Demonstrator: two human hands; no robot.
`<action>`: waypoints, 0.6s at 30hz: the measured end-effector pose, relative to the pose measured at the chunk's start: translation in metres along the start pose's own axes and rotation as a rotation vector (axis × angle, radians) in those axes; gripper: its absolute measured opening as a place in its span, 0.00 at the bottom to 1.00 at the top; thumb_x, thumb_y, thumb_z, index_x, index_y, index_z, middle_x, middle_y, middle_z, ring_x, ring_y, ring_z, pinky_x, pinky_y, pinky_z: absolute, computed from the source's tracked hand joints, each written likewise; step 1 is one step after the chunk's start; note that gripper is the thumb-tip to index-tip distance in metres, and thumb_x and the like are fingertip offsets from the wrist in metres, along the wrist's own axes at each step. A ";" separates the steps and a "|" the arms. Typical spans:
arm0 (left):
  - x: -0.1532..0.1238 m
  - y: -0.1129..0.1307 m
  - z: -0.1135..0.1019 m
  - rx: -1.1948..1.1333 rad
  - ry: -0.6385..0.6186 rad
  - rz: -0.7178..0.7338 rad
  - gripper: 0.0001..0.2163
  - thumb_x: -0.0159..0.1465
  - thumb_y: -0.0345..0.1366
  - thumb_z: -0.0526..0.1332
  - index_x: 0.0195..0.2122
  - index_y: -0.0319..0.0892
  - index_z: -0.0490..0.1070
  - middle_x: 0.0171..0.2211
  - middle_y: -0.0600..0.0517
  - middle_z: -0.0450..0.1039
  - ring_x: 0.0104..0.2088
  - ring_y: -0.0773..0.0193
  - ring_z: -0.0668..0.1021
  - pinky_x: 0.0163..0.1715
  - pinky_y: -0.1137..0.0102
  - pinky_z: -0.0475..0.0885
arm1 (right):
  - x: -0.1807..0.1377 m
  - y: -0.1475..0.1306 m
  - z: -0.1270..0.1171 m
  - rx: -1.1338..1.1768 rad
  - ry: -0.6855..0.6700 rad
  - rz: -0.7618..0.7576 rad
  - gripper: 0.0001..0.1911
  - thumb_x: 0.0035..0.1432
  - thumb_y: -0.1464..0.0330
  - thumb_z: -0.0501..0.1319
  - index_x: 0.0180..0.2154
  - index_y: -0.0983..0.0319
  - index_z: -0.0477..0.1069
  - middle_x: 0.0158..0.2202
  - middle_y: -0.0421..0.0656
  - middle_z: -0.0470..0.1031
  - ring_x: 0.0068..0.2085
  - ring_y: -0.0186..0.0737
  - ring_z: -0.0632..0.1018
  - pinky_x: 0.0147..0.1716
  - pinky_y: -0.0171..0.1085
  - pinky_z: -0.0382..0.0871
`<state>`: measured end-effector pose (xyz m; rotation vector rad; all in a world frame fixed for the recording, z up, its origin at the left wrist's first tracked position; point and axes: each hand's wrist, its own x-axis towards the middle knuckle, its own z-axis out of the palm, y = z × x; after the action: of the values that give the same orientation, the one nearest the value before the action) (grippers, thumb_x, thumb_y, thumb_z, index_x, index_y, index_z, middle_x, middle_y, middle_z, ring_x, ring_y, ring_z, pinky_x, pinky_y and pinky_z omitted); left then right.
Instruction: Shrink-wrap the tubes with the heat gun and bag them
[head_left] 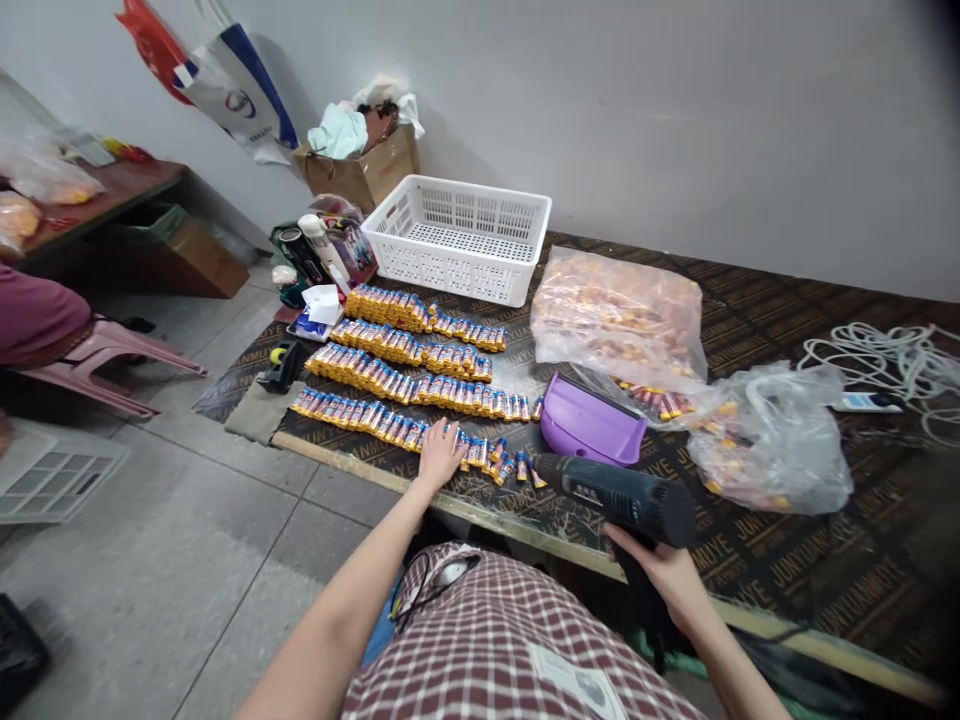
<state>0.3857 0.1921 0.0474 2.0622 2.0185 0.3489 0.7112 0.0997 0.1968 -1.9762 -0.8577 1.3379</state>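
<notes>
Surface: dark brown tabletop [757,548] with printed lettering and a pale wooden front edge [525,530], extending from left of center to the lower right of the frame. Room: plain pale wall [712,130] across the top; gray tiled floor [247,520] at lower left; pink stool [124,352] at the left edge, occupied by a seated person [37,310] in maroon clothing.

On the tabletop: white perforated basket [454,265] at upper center; purple dustpan [589,425] right of center; large clear plastic bag [619,300] above and to the right of the dustpan; smaller clear plastic bag [787,430] farther right; white cable [885,355] in loose loops at the right edge.

Blue-and-yellow cylinders [375,418]: located at the center of the frame, in four long rows, each sloping gently downward from left to right. Long axis of most cylinders: crosswise to the row, blue end toward the top of the frame, yellow end toward the bottom. Few at the right end of the front row: loose and askew.

Heat gun [630,500]: located right of center, below the dustpan. Barrel axis: nearly horizontal, nozzle directed left toward the loose cylinders; handle directed downward.

Left hand [441,455]: laid over the front row, fingers extended and slightly spread. Right hand [667,575]: wrapped around the heat gun handle. Trigger contact: cannot tell.
</notes>
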 end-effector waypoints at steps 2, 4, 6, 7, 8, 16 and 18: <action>0.006 0.015 0.011 0.062 -0.055 0.025 0.25 0.61 0.51 0.52 0.57 0.45 0.62 0.61 0.42 0.55 0.60 0.46 0.59 0.56 0.50 0.56 | -0.003 0.008 -0.011 0.032 0.041 0.052 0.21 0.33 0.57 0.70 0.26 0.66 0.73 0.20 0.44 0.74 0.22 0.41 0.72 0.21 0.37 0.66; 0.002 0.030 0.024 0.099 -0.084 0.074 0.28 0.59 0.56 0.52 0.58 0.49 0.61 0.64 0.45 0.50 0.62 0.43 0.53 0.56 0.47 0.53 | -0.007 0.016 -0.019 0.064 0.047 0.073 0.22 0.33 0.56 0.70 0.27 0.67 0.74 0.20 0.45 0.74 0.23 0.42 0.73 0.23 0.38 0.67; -0.005 0.046 0.036 0.119 -0.113 0.138 0.31 0.57 0.58 0.51 0.60 0.52 0.57 0.65 0.46 0.47 0.63 0.42 0.50 0.56 0.44 0.50 | -0.012 0.023 -0.024 0.085 0.062 0.092 0.22 0.34 0.55 0.70 0.27 0.67 0.74 0.21 0.46 0.75 0.24 0.42 0.74 0.24 0.38 0.68; -0.009 0.053 0.042 0.127 -0.131 0.167 0.32 0.57 0.59 0.51 0.61 0.52 0.55 0.65 0.47 0.46 0.63 0.42 0.50 0.57 0.43 0.47 | -0.014 0.026 -0.025 0.084 0.077 0.112 0.23 0.34 0.55 0.69 0.27 0.67 0.74 0.21 0.46 0.75 0.24 0.42 0.74 0.23 0.37 0.68; -0.012 0.060 0.047 0.132 -0.148 0.188 0.33 0.57 0.59 0.51 0.62 0.52 0.53 0.65 0.47 0.46 0.63 0.42 0.49 0.57 0.42 0.45 | -0.016 0.028 -0.026 0.078 0.094 0.133 0.23 0.35 0.54 0.69 0.27 0.67 0.74 0.21 0.46 0.75 0.23 0.42 0.74 0.22 0.37 0.68; -0.007 0.091 0.078 0.073 -0.267 0.253 0.33 0.58 0.49 0.56 0.63 0.49 0.49 0.65 0.43 0.45 0.64 0.44 0.47 0.59 0.44 0.41 | -0.018 0.039 -0.026 0.076 0.110 0.119 0.23 0.35 0.56 0.70 0.30 0.68 0.74 0.21 0.47 0.75 0.22 0.42 0.74 0.22 0.38 0.67; -0.007 0.096 0.077 0.035 -0.308 0.220 0.33 0.58 0.47 0.57 0.63 0.47 0.48 0.65 0.41 0.46 0.64 0.44 0.49 0.58 0.43 0.41 | -0.016 0.041 -0.024 0.049 0.095 0.125 0.23 0.36 0.55 0.69 0.29 0.67 0.74 0.21 0.46 0.75 0.22 0.43 0.74 0.22 0.38 0.67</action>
<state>0.5017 0.1831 0.0058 2.2073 1.6371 0.0276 0.7364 0.0592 0.1818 -2.0662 -0.6603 1.3090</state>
